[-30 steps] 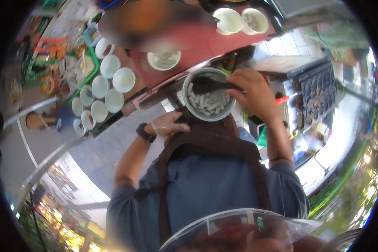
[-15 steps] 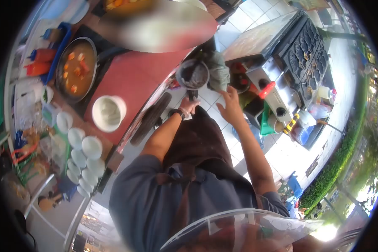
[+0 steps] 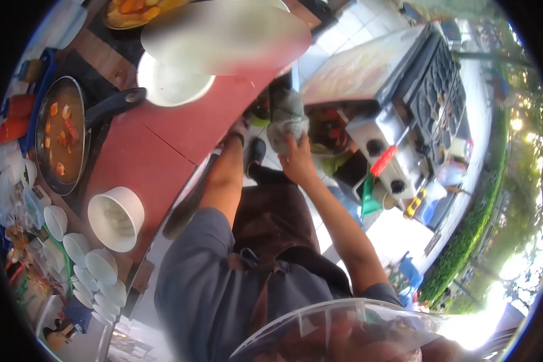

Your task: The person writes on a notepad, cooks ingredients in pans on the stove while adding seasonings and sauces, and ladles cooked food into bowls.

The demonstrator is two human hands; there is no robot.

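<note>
A single head view looks forward and steeply down over the person's shirt, with curved clear plastic close to the lens. Very wide and bowed, it takes in the red surface on its left side, the left hand and right hand beside that surface, and a hedge farther off, well right of it.

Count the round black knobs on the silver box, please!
2: the upper knob is beside the red handle, the lower knob near the yellow-and-black thing. Others may be hidden.
</note>
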